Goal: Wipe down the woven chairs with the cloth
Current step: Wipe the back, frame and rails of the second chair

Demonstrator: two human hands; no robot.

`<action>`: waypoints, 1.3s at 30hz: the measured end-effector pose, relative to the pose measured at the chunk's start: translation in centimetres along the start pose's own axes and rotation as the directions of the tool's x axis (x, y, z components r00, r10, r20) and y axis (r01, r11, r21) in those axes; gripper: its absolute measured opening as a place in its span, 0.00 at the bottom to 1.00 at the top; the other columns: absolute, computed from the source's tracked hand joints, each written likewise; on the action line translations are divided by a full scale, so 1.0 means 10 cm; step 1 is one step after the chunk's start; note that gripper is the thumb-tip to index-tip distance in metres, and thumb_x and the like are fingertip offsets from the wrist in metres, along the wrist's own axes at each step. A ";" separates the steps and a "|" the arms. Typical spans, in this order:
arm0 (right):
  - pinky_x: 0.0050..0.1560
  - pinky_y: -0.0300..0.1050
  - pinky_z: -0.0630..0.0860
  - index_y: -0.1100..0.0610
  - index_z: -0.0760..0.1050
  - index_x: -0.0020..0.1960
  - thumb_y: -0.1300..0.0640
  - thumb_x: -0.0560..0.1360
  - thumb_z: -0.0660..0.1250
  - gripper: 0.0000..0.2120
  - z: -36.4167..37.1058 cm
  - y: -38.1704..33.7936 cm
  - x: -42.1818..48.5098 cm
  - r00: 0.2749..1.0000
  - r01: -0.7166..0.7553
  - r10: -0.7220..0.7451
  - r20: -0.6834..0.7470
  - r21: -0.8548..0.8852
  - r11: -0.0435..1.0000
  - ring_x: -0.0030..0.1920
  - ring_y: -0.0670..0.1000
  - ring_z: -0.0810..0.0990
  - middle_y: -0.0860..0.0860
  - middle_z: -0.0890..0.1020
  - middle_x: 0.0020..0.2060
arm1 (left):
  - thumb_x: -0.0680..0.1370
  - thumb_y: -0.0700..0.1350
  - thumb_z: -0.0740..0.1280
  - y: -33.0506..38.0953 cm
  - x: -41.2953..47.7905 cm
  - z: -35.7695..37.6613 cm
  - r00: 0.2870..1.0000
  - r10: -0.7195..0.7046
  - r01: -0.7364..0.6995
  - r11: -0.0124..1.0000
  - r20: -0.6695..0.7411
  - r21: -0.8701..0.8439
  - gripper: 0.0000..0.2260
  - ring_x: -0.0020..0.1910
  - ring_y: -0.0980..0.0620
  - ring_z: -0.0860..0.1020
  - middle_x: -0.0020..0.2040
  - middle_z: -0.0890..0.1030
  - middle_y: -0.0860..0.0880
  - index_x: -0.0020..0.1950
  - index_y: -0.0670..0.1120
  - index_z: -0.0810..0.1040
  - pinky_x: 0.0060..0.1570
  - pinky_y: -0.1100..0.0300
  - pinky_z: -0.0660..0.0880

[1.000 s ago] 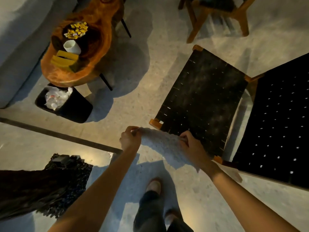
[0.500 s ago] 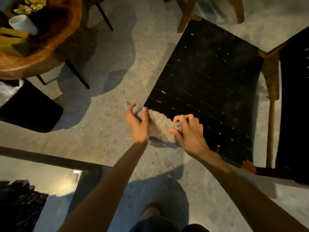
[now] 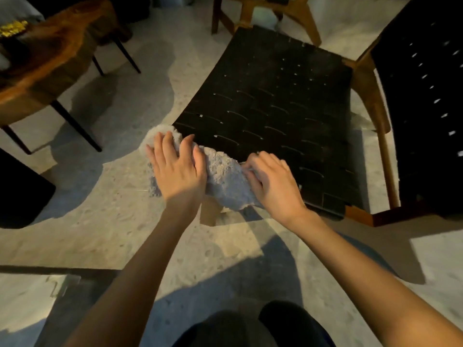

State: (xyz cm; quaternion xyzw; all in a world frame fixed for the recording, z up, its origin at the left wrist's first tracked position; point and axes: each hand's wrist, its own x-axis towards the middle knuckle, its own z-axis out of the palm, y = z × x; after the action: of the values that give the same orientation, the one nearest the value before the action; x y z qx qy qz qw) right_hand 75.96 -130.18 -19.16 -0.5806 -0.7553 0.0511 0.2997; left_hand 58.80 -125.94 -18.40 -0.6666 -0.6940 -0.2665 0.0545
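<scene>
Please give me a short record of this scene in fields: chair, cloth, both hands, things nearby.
chair: black woven seat, wooden frame
cloth: pale, bunched, over the near left corner of the woven seat
left hand: flat on the cloth, fingers straight
right hand: grips the cloth, fingers curled
nearby: second woven chair at right; wooden table at left

A nubbly pale grey terry cloth [image 3: 226, 180] lies on the matt black woven-strap seat [image 3: 270, 116] with smooth brown wooden frame [image 3: 370, 96], over speckled matt stone floor [image 3: 140, 86], near a glossy live-edge wooden table [image 3: 57, 53].
</scene>
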 end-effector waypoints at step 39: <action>0.41 0.42 0.66 0.57 0.76 0.49 0.59 0.75 0.68 0.04 -1.10 0.80 -2.00 0.842 -0.535 0.478 -0.250 -0.276 0.799 0.46 0.54 0.74 0.54 0.75 0.46 | 0.81 0.46 0.61 1.84 -0.98 0.28 0.451 0.714 -0.482 0.700 0.535 -0.527 0.20 0.71 0.51 0.65 0.71 0.70 0.49 0.73 0.48 0.67 0.72 0.58 0.57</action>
State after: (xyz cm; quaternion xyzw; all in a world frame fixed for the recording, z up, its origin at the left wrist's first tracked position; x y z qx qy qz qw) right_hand 91.28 -148.72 -21.50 -0.8061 -0.5413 -0.0486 0.2343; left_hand 78.21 -134.07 -19.49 -0.9168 -0.3246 -0.0532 -0.2265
